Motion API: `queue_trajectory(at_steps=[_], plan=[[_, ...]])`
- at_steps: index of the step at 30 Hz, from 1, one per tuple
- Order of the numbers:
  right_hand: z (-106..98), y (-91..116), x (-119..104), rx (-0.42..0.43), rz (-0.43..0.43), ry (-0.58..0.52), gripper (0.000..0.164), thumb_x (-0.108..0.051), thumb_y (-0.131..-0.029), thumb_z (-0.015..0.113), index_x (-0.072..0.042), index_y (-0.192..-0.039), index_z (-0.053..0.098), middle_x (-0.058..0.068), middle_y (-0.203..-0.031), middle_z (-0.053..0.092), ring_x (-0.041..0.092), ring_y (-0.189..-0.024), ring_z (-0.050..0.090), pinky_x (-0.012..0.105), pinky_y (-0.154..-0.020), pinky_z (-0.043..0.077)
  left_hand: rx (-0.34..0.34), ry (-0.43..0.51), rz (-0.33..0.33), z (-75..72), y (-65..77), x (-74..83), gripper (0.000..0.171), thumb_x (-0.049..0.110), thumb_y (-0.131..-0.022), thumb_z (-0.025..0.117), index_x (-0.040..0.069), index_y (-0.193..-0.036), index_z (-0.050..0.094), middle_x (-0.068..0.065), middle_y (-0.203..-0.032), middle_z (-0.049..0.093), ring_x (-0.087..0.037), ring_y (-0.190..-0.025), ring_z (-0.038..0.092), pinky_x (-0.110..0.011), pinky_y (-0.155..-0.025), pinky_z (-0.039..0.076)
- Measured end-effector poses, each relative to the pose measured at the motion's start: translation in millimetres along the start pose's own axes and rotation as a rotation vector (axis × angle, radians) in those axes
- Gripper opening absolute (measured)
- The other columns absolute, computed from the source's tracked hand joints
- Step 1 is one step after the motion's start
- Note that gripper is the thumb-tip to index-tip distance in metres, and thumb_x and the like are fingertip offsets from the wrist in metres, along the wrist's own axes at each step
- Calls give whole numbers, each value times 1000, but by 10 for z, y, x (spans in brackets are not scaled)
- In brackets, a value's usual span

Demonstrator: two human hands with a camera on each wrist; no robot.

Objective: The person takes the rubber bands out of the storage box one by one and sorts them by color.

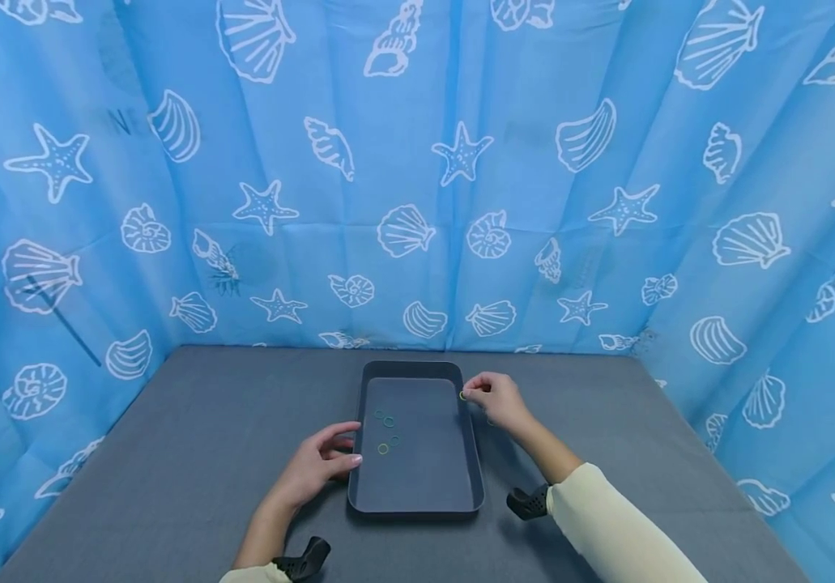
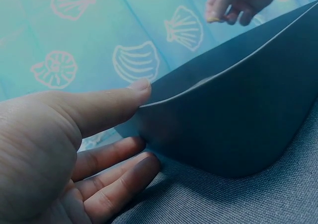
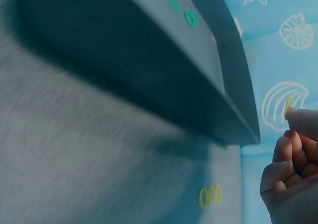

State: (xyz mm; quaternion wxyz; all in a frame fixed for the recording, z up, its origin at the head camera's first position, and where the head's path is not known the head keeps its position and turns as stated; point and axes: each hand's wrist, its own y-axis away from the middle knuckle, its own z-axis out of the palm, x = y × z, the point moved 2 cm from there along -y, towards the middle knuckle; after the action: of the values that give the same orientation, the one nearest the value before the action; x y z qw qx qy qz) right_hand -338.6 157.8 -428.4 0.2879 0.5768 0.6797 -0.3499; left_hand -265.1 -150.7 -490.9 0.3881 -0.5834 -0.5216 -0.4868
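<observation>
A dark grey rectangular tray [image 1: 420, 486] lies on the table. At its left side, my left hand [image 1: 315, 463] touches the rim with thumb and forefinger; the left wrist view shows the thumb [image 2: 107, 105] fairly straight against the rim and other fingers low beside the outer wall. Past the tray's far right rim, my right hand [image 1: 499, 398] pinches a small thin yellow ring [image 3: 288, 108] between thumb and forefinger, raised above the table. Several green rings [image 1: 389, 422] and a yellow ring [image 1: 383, 448] lie in the tray's left half.
More yellow rings [image 3: 210, 196] lie on the grey cloth-covered table [image 1: 242, 389], right of the tray and below my right hand. A blue curtain [image 1: 402, 162] with white shells and starfish hangs behind the table and along its sides.
</observation>
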Motion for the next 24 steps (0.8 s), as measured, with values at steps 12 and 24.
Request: queue_trajectory(at_steps=[12,24], plan=[[-42,171,330,41,-24,103,9,-1,-89,67,-2,-80,66,2,-73,59,15,-64,49,31,-59,42,29,-9,-21,25,7,-4,51,19,-86,75,14,-134,58,-16,-123,59,-23,-94,62,-42,-78,54],[-92,326,470,58,18,248,13,0,-85,69,-2,-73,65,1,-67,58,14,-61,48,31,-57,41,32,-12,-28,21,14,18,51,18,-86,76,15,-134,58,-15,-123,59,-22,-93,63,-44,-80,54]])
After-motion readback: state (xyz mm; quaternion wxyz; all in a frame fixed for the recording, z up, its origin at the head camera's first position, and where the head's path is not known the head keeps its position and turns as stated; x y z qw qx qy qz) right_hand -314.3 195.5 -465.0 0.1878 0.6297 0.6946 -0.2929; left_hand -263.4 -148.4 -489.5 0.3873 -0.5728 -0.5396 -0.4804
